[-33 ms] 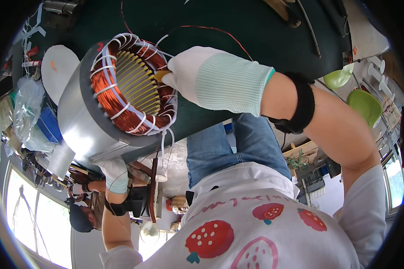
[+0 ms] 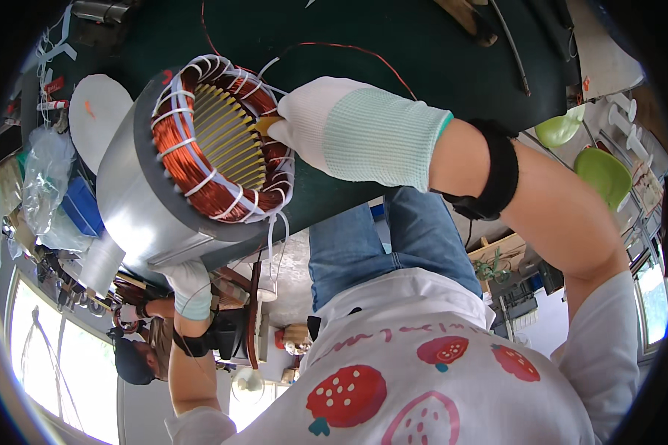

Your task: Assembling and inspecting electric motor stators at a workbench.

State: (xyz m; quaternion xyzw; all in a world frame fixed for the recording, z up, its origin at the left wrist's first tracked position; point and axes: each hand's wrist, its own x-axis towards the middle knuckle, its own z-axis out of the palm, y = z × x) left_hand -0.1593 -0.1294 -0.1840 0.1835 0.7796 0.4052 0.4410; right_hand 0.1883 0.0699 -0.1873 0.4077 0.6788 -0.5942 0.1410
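A motor stator [image 2: 148, 204] with a silver cylindrical housing lies tilted on the dark green table, its open end facing me. Copper windings [image 2: 178, 159], bound with white cord, ring that end, and yellow slot liners [image 2: 226, 133] line the bore. In a white and pale green glove, my right hand [image 2: 334, 130] is closed on a small yellow-brown flat piece [image 2: 266, 124]. That piece rests against the winding at the bore's right edge; most of it is hidden by my fingers. My gloved left hand [image 2: 189, 285] touches the housing's lower side, its fingers mostly hidden.
Thin red wires [image 2: 349, 47] run across the dark green table [image 2: 393, 22]. A white round disc [image 2: 100, 119], clear plastic bags [image 2: 48, 178] and a blue box [image 2: 82, 206] lie left of the stator. Another person [image 2: 137, 356] works at lower left. Green chairs [image 2: 603, 176] stand to the right.
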